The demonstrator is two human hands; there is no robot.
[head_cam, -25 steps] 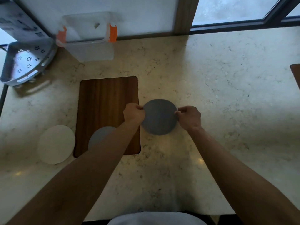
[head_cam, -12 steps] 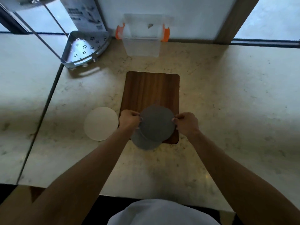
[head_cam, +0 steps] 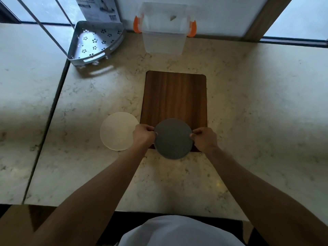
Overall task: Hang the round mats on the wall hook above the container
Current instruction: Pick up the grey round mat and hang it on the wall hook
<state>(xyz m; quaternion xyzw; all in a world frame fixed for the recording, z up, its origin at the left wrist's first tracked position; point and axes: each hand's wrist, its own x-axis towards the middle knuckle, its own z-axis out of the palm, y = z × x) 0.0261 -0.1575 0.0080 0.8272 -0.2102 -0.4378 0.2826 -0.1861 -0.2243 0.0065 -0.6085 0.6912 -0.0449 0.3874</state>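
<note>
Over the near edge of a wooden cutting board [head_cam: 174, 98] on a marble counter [head_cam: 257, 107], a person's left hand [head_cam: 143, 136] and right hand [head_cam: 205, 139] pinch opposite rims of a grey round mat [head_cam: 173, 138], fingers closed tight on it; whether a second mat lies beneath cannot be told. A white round mat [head_cam: 118, 133] lies flat on the counter just left of the board. At the back against the wall stand a clear container [head_cam: 164, 41] with orange clips, a small wall hook [head_cam: 173, 17] above it, and a perforated metal corner rack [head_cam: 95, 43] to the left.
</note>
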